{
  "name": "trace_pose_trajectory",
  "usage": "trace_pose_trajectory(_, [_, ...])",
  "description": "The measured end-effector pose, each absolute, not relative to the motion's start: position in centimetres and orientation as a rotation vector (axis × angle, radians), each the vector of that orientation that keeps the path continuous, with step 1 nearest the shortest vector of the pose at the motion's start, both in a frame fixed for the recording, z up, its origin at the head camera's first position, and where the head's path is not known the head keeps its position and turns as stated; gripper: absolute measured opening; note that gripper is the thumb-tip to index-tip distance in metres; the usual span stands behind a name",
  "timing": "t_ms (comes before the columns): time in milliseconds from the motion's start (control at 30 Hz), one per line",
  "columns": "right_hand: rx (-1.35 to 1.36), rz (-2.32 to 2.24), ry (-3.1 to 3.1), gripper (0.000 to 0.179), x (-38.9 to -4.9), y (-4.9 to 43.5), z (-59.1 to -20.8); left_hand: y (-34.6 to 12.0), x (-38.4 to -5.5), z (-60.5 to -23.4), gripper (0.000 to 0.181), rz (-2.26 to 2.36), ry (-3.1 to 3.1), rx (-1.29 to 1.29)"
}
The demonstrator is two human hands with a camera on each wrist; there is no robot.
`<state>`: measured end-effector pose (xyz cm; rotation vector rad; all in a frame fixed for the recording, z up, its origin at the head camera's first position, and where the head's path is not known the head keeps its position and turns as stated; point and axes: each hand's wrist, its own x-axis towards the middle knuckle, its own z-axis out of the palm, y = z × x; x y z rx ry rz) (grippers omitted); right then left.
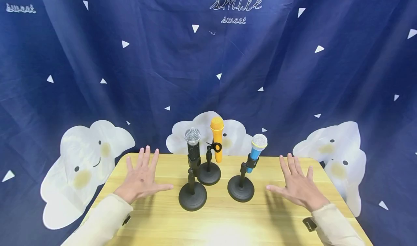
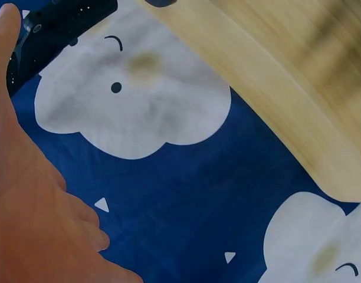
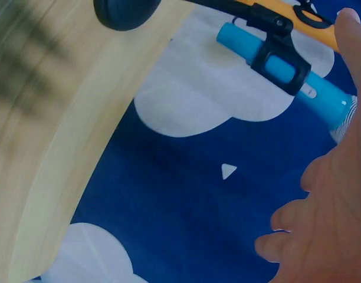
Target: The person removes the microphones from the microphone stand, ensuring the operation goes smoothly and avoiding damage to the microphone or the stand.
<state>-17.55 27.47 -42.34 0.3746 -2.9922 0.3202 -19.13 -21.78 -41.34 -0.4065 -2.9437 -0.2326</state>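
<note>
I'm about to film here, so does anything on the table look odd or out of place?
Nothing stands out. The silver-topped microphone, yellow microphone and blue microphone all sit in black stands; the blue one leans, but its clip holds it at that angle.

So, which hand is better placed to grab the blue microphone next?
Probably the right hand: it is empty and nearer the blue microphone, while the left hand is farther off, with the black microphone in between.

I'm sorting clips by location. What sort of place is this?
Probably a small indoor filming or demonstration setup: a dark blue cloud-print curtain hangs behind a wood-grain table bearing a black microphone, an orange microphone and a blue microphone on stands.
</note>
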Motion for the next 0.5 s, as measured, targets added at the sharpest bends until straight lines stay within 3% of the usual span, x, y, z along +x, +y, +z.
trace_pose_trajectory(500, [0.516, 0.343, -2.918, 0.116, -17.3, 24.0, -41.6, -19.9, -19.4, -41.7, 0.131, -0.359, -2.948, -0.438])
